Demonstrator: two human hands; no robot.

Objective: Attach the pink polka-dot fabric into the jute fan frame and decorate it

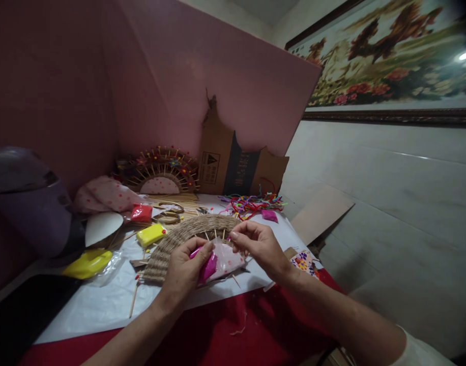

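Pink panels [225, 66] back a desk [88, 305] as left fingers [201, 255], lower centre of frame, pinch a magenta packet [207, 268], probably light, soft, best gripped by its filled end; right fingers [252, 229] curl close, their hold unclear.

Pink partition [172, 71] stands behind the desk [217, 338], bending round past its back left corner; top edge slopes down to the right. White sheet [91, 310] over the desktop, red cloth [286, 325] showing along the front edge. Right of the desk: pale marbled tile wall [393, 188], big dark-framed picture [393, 66] of horses and flowers, bright glare near its right side. Grey ceiling [252, 9] above. Light's dim, left side darkest.
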